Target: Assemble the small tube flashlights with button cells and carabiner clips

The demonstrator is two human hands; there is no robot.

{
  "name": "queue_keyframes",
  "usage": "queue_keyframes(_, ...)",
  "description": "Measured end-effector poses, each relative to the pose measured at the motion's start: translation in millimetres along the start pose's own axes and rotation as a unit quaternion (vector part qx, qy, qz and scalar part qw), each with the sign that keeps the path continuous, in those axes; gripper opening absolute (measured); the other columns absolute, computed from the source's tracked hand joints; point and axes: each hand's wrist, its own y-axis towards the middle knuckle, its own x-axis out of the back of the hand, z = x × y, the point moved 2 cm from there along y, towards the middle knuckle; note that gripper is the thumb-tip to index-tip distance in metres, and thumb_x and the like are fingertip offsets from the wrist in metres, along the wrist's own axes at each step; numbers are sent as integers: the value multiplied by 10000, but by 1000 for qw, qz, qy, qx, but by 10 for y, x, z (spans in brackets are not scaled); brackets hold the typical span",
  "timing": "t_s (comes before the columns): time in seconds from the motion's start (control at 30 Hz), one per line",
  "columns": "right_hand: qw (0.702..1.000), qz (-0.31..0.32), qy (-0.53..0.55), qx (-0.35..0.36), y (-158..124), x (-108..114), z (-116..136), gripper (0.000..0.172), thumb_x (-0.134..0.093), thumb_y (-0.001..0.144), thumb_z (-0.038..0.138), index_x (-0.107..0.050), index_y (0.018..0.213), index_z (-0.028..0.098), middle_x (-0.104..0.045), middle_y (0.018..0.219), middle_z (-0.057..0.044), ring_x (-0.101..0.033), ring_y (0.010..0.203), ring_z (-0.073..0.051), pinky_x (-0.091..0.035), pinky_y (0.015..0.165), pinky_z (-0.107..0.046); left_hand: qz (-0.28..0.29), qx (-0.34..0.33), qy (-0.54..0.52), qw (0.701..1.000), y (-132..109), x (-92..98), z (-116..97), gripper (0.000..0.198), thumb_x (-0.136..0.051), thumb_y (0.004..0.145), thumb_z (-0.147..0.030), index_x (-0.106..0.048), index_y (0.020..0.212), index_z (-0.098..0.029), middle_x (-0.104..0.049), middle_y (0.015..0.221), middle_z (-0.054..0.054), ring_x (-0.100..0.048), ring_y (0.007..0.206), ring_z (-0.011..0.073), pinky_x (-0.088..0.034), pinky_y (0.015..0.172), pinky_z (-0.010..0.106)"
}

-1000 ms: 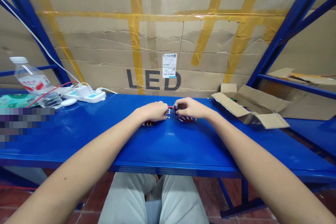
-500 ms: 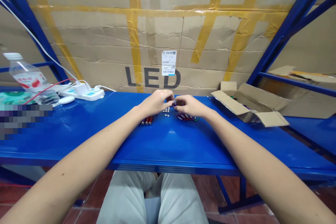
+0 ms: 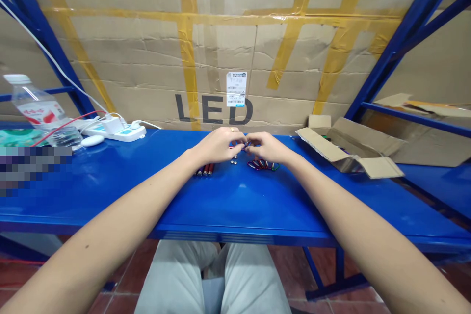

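My left hand (image 3: 222, 144) and my right hand (image 3: 265, 147) meet above the back half of the blue table, fingertips nearly touching. Both are closed in a pinch around something small and dark between them; its kind is too small to tell. Under my left hand lie several dark red metal tubes (image 3: 205, 170) with silver ends, their far parts hidden by the hand. A few small silver button-like pieces (image 3: 234, 161) show just right of them, partly covered. Below my right hand rests a row of coloured carabiners (image 3: 263, 165).
The blue table (image 3: 235, 206) backs onto a large cardboard sheet (image 3: 147, 68) marked LED. An open cardboard box (image 3: 346, 149) stands to the right. Leftward are a plastic bottle (image 3: 42, 113), a white power strip (image 3: 121, 130) with cables and a white oval object (image 3: 92, 141).
My left hand has shifted slightly right, its fingers covering more of the silver pieces. The fingertips of both hands have come closer around the small thing. More of the carabiners now shows.
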Motion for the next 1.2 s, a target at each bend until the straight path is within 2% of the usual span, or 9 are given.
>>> queue_keyframes(0.07,999,-16,-27,12,5,22,-5,196,-548,792,150,-686,930,159,-684,877,-43,-611,738,-159,-456,679,-283,-11,14,10,1000,8,30,0,194,-519,872,-190,-698,945,-170,-712,901,59,-645,819,173,-478,758,309)
queue_keyframes(0.13,998,-27,-53,25,9,44,-7,234,-540,776,102,-704,931,167,-687,922,-54,-627,782,-165,-467,720,-289,15,34,32,999,10,48,19,199,-517,852,-186,-703,923,-175,-720,883,54,-646,808,181,-467,726,306)
queue_keyframes(0.3,994,-28,-101,39,8,68,-27,274,-540,772,66,-721,944,180,-694,958,-63,-639,807,-167,-476,755,-288,186,60,40,980,-40,-7,80,211,-537,790,-167,-731,861,-212,-734,841,34,-648,745,175,-427,644,277)
queue_keyframes(0.4,991,-21,-126,36,4,63,-33,255,-552,785,85,-717,958,174,-701,966,-68,-638,808,-172,-471,742,-286,250,64,31,966,-74,-66,80,224,-554,784,-179,-739,898,-234,-741,884,29,-653,774,179,-417,647,273)
queue_keyframes(0.57,991,-9,-130,32,-2,50,11,217,-559,813,124,-708,963,171,-708,950,-63,-639,797,-169,-463,723,-274,278,60,46,958,-79,-139,71,229,-571,816,-195,-733,971,-244,-739,935,43,-654,851,203,-405,671,273)
queue_keyframes(0.7,991,-7,-128,30,-8,51,49,208,-557,816,123,-704,957,164,-709,938,-63,-635,786,-165,-461,714,-268,283,54,29,957,-66,-207,82,208,-558,822,-151,-734,912,-215,-728,892,54,-640,804,197,-397,666,273)
queue_keyframes(1.0,991,9,-136,15,-14,74,-12,189,-561,829,156,-700,956,174,-721,944,-60,-627,810,-174,-441,712,-266,249,122,-48,960,-69,-238,84,127,-551,793,-117,-663,823,-170,-685,792,39,-595,708,163,-402,619,260)
queue_keyframes(1.07,991,16,-131,3,-19,80,-18,176,-562,828,159,-697,939,177,-723,928,-51,-623,791,-168,-433,699,-264,190,122,-49,973,-37,-195,77,112,-553,804,-119,-654,820,-166,-674,817,46,-594,742,164,-422,661,268)
queue_keyframes(1.2,993,26,-108,-26,-27,75,-11,158,-564,804,143,-685,899,177,-723,880,-38,-617,763,-163,-423,684,-266,-6,129,-42,991,27,-113,81,118,-536,829,-100,-633,860,-159,-633,847,52,-585,795,160,-453,739,288)
